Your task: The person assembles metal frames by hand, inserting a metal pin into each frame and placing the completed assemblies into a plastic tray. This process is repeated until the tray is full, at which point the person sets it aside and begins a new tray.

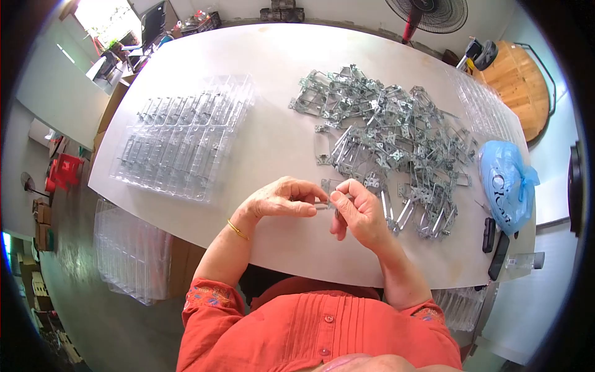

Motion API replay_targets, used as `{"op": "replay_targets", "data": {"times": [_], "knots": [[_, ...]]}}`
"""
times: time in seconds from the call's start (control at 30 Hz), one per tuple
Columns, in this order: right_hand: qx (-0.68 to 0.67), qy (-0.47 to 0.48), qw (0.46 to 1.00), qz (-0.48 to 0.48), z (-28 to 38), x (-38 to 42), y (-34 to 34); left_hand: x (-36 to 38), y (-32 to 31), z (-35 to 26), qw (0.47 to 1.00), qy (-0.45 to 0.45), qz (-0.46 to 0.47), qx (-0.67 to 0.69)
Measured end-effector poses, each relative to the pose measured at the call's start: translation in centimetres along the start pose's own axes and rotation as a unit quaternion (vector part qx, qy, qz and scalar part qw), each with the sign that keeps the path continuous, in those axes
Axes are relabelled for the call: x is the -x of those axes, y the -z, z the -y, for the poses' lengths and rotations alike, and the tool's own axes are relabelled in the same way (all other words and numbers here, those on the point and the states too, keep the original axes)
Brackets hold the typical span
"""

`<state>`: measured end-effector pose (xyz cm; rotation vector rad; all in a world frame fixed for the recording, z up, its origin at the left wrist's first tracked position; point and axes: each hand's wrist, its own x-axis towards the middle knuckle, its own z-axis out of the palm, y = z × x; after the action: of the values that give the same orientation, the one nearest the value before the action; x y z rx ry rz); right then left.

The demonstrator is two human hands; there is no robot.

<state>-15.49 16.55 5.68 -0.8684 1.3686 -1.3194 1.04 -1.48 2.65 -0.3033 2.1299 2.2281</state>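
Grey metal piece (322, 206) at the frame's centre is pinched by the right hand (362, 214), the left hand (286, 199) loosely curled at its edge, in what appears a two-handed handling step whose next move calls for steadiness.

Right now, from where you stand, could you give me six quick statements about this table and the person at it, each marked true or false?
1. A bracelet circles the left wrist. True.
2. The right hand pinches a metal part. True.
3. The metal pile is sorted into neat rows. False: the metal pile is a loose jumble.
4. The fan stands beyond the far edge of the table. True.
5. The blue bag hangs wide open. False: the blue bag is tied shut.
6. The sleeves are green. False: the sleeves are red.
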Motion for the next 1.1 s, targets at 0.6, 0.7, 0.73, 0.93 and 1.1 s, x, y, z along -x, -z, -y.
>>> {"op": "replay_targets", "data": {"times": [0.6, 0.7, 0.73, 0.93, 1.1], "knots": [[-0.023, 0.24, 0.959, -0.149, -1.7, -0.1, -0.1, -0.2, -0.1, 1.8, 0.961, -0.114, -0.014, 0.25], [0.036, 0.294, 0.943, -0.155, -2.6, -0.4, -0.2, 0.0, -0.2, 1.4, 0.96, -0.097, 0.018, 0.264], [0.07, 0.316, 0.933, -0.158, -2.8, -0.5, -0.2, 0.0, -0.3, 1.2, 0.961, -0.09, 0.029, 0.259], [0.18, 0.379, 0.892, -0.17, -2.5, -0.7, -0.2, -0.1, -0.5, 1.6, 0.959, -0.099, 0.03, 0.265], [0.257, 0.43, 0.847, -0.174, -2.4, -1.0, 0.2, -0.2, 0.0, 1.7, 0.964, -0.084, 0.048, 0.246]]}}
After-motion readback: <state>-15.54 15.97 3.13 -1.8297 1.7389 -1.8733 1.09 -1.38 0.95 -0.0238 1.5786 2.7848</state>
